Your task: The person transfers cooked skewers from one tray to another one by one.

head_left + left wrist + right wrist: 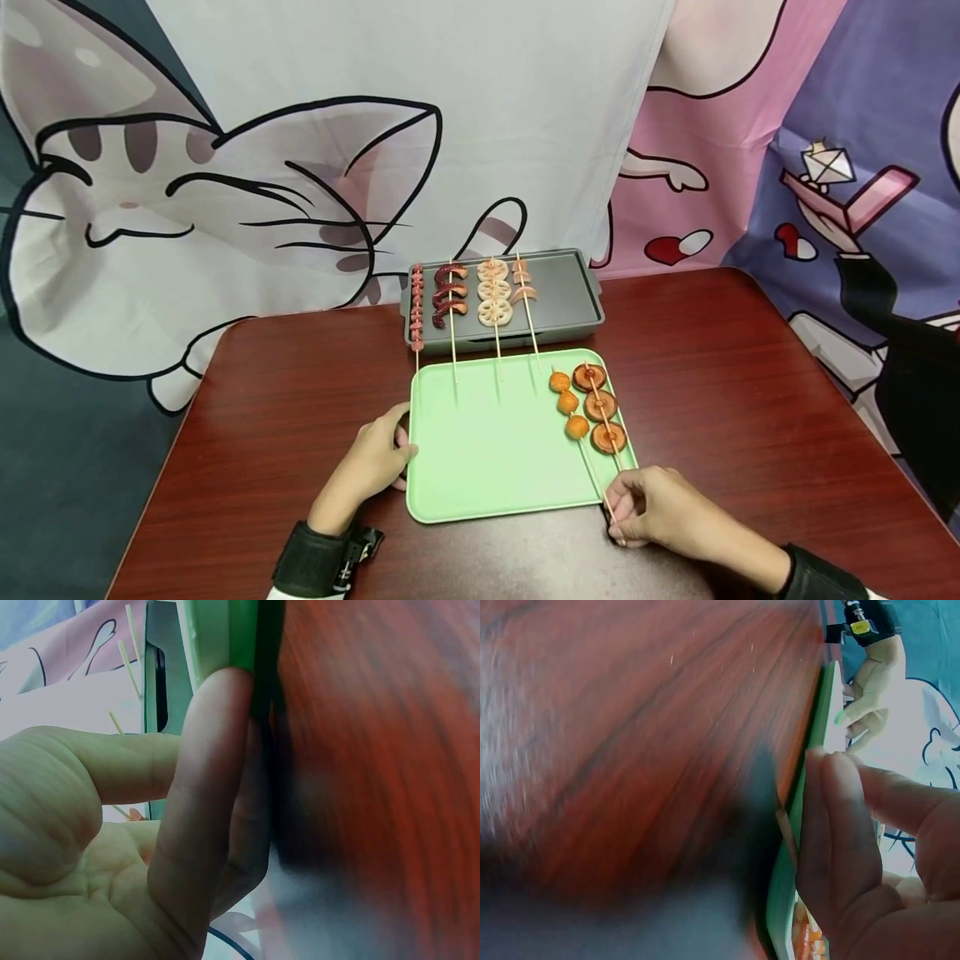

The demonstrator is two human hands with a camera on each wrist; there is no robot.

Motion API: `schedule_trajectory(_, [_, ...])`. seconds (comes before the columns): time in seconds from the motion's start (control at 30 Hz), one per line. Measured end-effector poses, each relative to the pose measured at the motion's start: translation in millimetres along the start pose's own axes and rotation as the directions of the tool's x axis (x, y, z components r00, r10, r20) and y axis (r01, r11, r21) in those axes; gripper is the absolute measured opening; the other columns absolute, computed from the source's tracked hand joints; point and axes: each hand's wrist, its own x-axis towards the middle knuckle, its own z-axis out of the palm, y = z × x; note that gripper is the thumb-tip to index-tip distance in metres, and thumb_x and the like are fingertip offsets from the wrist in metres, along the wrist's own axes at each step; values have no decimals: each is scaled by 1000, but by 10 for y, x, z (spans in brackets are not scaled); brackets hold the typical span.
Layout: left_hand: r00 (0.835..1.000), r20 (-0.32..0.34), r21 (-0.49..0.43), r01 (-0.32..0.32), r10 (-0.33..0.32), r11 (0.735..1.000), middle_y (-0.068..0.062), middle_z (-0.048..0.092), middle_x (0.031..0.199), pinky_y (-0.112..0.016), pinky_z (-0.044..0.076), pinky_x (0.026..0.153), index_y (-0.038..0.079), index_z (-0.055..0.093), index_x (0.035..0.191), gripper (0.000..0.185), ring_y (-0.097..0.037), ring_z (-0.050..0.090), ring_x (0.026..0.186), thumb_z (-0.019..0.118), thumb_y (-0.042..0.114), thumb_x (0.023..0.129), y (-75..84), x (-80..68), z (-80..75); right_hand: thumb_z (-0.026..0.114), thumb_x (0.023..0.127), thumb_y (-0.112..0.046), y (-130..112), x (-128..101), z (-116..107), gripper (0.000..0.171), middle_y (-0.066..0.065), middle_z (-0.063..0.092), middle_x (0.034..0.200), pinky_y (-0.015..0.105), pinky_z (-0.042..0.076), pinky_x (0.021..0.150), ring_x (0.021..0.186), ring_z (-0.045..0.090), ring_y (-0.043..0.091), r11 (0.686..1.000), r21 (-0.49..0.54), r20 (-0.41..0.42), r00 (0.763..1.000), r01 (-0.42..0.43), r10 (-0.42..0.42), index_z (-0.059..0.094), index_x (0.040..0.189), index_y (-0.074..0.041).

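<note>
A light green tray (480,467) lies on the table, its left rim held by my left hand (375,454). In the left wrist view, the fingertips meet the tray's edge (214,637) close to the tabletop. Along the tray's right side lie a skewer of orange balls (567,403) and a skewer of brown mushroom slices (600,407). At the near right corner, my right hand (648,512) pinches the lower stick end of the ball skewer. My right fingers (847,825) hide part of that stick in the right wrist view.
Behind the green tray stands a grey grill pan (558,292). It bears a pink meat skewer (417,308), a tentacle skewer (450,292), a lotus-root skewer (494,292) and another pale orange skewer (522,283). Their sticks reach over the tray's far edge. A cartoon-printed cloth (525,100) hangs behind the table.
</note>
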Motion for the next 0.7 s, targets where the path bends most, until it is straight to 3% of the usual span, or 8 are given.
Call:
schedule_trajectory(0.3, [1000, 3, 3, -1, 1, 1000, -10, 51, 83, -34, 60, 46, 2, 43, 154, 64, -20, 55, 55, 66, -6, 94, 2, 5, -9, 84, 86, -16, -22, 21, 20, 24, -9, 67, 60, 23, 58, 47, 50, 67, 6, 991, -137, 37, 999, -3, 8, 64, 74, -16])
schedule_trajectory(0.7, [1000, 5, 1, -2, 2, 1000, -10, 51, 83, -33, 60, 46, 3, 43, 154, 64, -20, 54, 54, 66, -5, 95, 2, 4, -5, 83, 88, -14, -59, 57, 41, 27, -11, 64, 56, 22, 57, 45, 48, 66, 4, 980, -197, 59, 998, 6, 6, 64, 68, -18])
